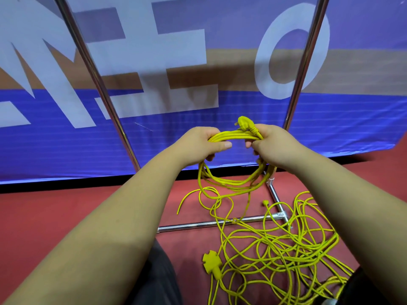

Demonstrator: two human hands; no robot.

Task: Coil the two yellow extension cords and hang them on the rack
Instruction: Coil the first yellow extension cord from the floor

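Observation:
A coil of yellow extension cord [233, 183] hangs between my two hands in front of the blue banner. My left hand [198, 144] grips the top of the coil's loops. My right hand [273, 144] grips the same bundle beside it, with the yellow plug [244, 123] sticking up above its fingers. From the coil, cord trails down into a loose yellow tangle [286, 249] on the red floor. A yellow multi-outlet socket end [212, 261] lies at the tangle's left edge. The chrome rack has two uprights [97, 80], [308, 62].
The rack's chrome base bars [211, 224] lie on the red floor under the cord, with a joint [280, 214] at the right. A blue banner with large white letters [176, 128] stands close behind the rack. My dark-clothed knees sit at the bottom edge.

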